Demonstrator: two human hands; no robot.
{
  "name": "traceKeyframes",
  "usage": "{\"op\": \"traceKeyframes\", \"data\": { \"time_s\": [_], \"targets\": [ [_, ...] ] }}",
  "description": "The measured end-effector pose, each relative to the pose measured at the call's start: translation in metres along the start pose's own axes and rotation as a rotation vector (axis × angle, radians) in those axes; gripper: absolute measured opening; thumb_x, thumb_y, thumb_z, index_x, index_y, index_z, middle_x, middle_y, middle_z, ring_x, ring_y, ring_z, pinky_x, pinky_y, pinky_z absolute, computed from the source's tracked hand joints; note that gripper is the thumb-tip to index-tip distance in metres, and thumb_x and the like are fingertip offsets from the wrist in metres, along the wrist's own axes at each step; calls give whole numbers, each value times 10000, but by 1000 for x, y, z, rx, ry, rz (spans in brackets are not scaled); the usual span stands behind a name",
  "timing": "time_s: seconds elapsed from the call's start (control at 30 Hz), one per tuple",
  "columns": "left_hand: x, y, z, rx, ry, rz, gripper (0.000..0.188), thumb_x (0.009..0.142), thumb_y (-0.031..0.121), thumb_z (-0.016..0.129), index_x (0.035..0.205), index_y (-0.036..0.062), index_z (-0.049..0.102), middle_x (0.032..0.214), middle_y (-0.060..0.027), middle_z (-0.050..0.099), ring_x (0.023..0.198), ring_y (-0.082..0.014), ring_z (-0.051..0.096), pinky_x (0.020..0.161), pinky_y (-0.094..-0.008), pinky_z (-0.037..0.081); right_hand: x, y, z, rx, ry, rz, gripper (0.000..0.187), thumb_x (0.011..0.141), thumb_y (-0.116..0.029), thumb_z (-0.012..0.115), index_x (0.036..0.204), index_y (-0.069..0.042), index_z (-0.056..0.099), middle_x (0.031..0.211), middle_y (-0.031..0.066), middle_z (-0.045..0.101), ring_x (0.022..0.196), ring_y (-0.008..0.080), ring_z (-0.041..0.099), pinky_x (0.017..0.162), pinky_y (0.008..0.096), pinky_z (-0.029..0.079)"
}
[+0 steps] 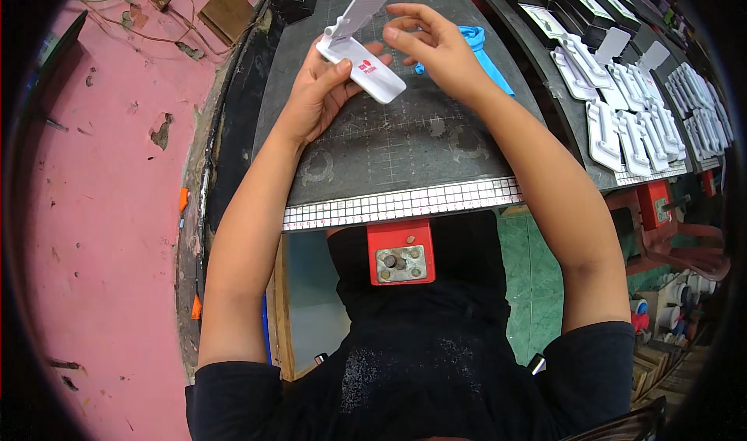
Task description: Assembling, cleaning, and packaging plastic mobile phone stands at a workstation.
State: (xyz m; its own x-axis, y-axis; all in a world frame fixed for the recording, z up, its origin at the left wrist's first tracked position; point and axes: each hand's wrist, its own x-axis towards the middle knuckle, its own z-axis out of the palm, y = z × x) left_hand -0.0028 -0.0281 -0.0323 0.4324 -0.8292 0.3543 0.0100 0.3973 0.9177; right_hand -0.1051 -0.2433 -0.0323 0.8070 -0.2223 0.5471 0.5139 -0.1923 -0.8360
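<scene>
A white folding phone stand with a red print on its base is in my left hand. My left thumb presses on the base near the hinge, and the other fingers reach beneath it. The stand's ribbed plate is raised and leans away to the upper right. To the right of that plate is my right hand, its fingers bent and apart, with nothing visible in them. A blue cloth lies on the dark table, partly hidden behind my right hand.
Along the table's near edge runs a white gridded ruler strip, with a red clamp-like fitting below. On the right-hand table, several white phone stands lie in rows beside black boxes. A pink wall stands at left.
</scene>
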Motion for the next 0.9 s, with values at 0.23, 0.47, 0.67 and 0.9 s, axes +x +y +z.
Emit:
{"op": "traceKeyframes", "data": {
  "time_s": [0.23,0.47,0.67,0.9],
  "targets": [
    [-4,8,4,14,108,24,755,926,-13,792,1564,55,396,1492,-200,611,1353,-301,650,1168,-473,543,-15,-16,4,-359,-149,-72,1015,686,-304,1030,1544,-113,523,1227,87,698,965,149,711,820,308,559],
    [-1,6,-3,146,95,107,860,771,-62,891,1524,35,485,1513,-173,622,1345,-263,654,1178,-417,519,-12,-11,5,-442,-84,-224,942,607,-288,1034,1436,-131,615,1183,98,765,890,225,742,803,354,603],
    [-2,10,-8,386,129,89,882,727,-7,944,1500,35,520,1483,-160,658,1324,-216,655,1161,-389,523,-11,-10,4,-481,-72,-312,816,637,-203,1003,1369,-123,651,1185,119,757,955,276,746,871,390,605],
    [-4,16,-4,675,219,32,844,703,83,994,1449,17,604,1395,-131,699,1235,-196,688,1102,-359,538,-11,-11,6,-550,-56,-487,761,617,-147,970,1316,-93,675,1151,136,735,1071,334,733,954,407,588]
  ]
}}
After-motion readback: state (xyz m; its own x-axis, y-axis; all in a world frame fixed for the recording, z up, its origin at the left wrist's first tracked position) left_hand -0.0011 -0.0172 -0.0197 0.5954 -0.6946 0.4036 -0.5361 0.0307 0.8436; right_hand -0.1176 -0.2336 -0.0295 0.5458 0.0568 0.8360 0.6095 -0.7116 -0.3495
